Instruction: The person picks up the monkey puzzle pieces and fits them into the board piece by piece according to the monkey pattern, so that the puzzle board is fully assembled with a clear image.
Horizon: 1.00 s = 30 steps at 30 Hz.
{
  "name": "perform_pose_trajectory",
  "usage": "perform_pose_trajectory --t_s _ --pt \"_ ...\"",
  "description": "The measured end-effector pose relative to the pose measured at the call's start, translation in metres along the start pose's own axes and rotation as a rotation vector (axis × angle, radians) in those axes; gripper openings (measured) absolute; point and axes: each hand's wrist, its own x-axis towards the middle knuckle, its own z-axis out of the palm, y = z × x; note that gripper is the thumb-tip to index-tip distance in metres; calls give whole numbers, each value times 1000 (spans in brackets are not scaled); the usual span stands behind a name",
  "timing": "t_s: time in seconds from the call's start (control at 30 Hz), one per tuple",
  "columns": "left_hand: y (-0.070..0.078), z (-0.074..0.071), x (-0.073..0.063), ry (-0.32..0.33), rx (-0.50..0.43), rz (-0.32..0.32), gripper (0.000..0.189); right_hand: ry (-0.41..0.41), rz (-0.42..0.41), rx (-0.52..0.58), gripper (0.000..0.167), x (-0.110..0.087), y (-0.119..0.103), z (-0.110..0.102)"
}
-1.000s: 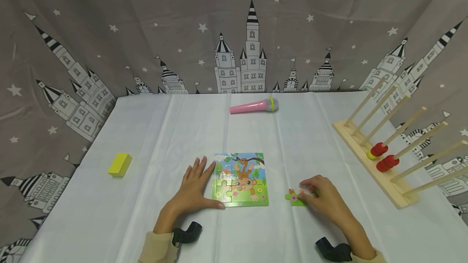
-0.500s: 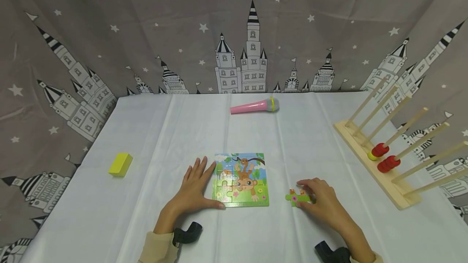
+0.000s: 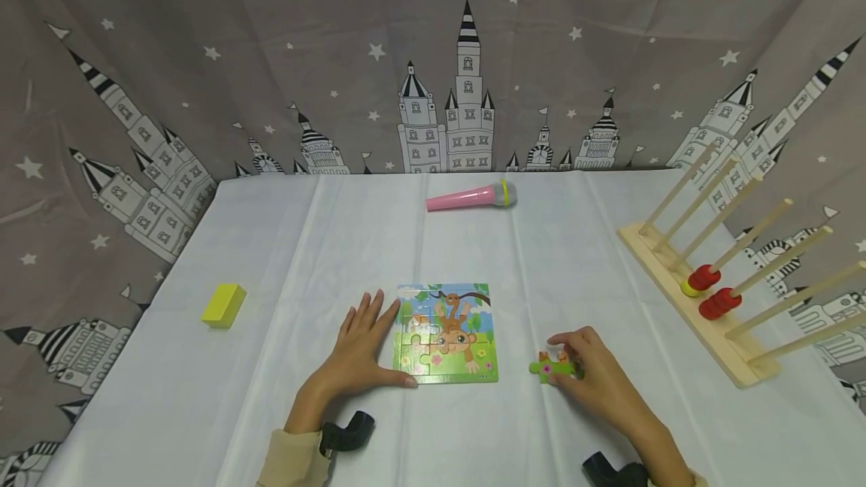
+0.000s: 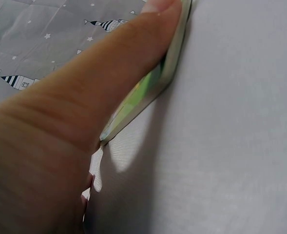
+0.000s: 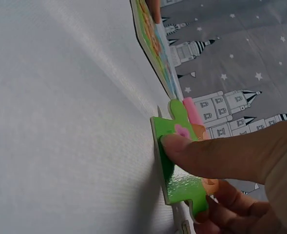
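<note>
A square jigsaw puzzle (image 3: 446, 333) with a monkey picture lies flat on the white cloth. My left hand (image 3: 358, 349) is spread along its left side, and the thumb rests at the lower-left corner. The left wrist view shows that thumb (image 4: 128, 48) lying along the puzzle's edge (image 4: 138, 100). To the right of the puzzle, my right hand (image 3: 595, 368) pinches a green puzzle piece (image 3: 545, 369). The right wrist view shows the piece (image 5: 180, 187) tilted, with a pink flower and orange parts. Thumb on its printed face, the other fingers are partly hidden behind it.
A pink toy microphone (image 3: 467, 198) lies near the far edge. The yellow block (image 3: 223, 305) is at the left. On the right stands a wooden peg rack (image 3: 697, 307) with upright rods and red and yellow beads (image 3: 719, 303). A grey castle-print curtain (image 3: 271, 36) surrounds the table.
My right fingers have shifted slightly left and adjusted their pinch on the puzzle piece, leaving more of it showing. The left hand and the puzzle have stayed put.
</note>
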Motion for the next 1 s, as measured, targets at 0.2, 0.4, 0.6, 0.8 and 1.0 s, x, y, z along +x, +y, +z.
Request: perform_pose_trajectory --t_s 0.2,0.4,0.6,0.8,1.0 --pt "0 0 0 -1 3 0 120 45 -74 25 40 -2 2 2" --pt "0 1 0 8 9 0 120 41 -111 48 36 -2 3 3" --pt "0 1 0 8 16 -4 120 13 -98 76 32 -1 2 2" --pt "-1 0 0 2 7 0 120 22 -136 102 27 1 4 2" --pt "-1 0 0 0 12 6 120 25 -117 110 23 5 2 3"
